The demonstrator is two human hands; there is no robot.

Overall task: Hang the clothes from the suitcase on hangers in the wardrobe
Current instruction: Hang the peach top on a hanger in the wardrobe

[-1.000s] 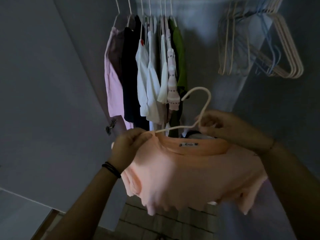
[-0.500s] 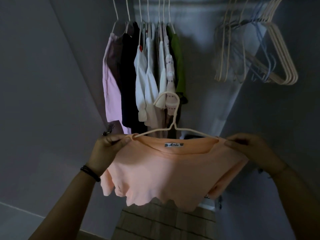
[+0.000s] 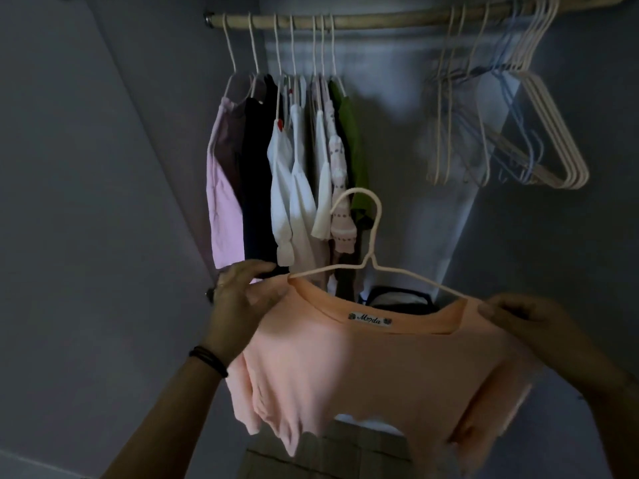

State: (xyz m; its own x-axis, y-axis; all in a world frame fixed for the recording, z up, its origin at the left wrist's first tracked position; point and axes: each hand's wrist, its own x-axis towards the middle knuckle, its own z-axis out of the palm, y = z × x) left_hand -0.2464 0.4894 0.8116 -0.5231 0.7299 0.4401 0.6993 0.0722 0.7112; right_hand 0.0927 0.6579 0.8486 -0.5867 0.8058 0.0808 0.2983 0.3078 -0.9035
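The left hand (image 3: pixel 238 299) pinches one shoulder of the peach top (image 3: pixel 363 368) between thumb and curled fingers, right where the wire hanger (image 3: pixel 371 263) goes into the cloth. The right hand (image 3: pixel 518 316) pinches the other shoulder the same way, so both grips are closed on the garment. Held between them, the top hangs in front of the wardrobe, below the rail (image 3: pixel 380 19), with the hanger's hook pointing up and not on the rail. The ends of the hanger are hidden inside the shoulders, and the scalloped hem is blurred. The right forearm is cut off by the frame edge; a dark band (image 3: pixel 207 361) circles the left wrist. Behind the collar sits a dark-rimmed object (image 3: pixel 397 299) I cannot make out in the dim light. A small white neck label (image 3: pixel 369 319) reads roughly "Moda" in script. On the rail, hung clothes (image 3: pixel 287 174) crowd the left: pink, black, white, patterned, green. A bunch of empty hangers (image 3: pixel 539 133) dangles to the right.
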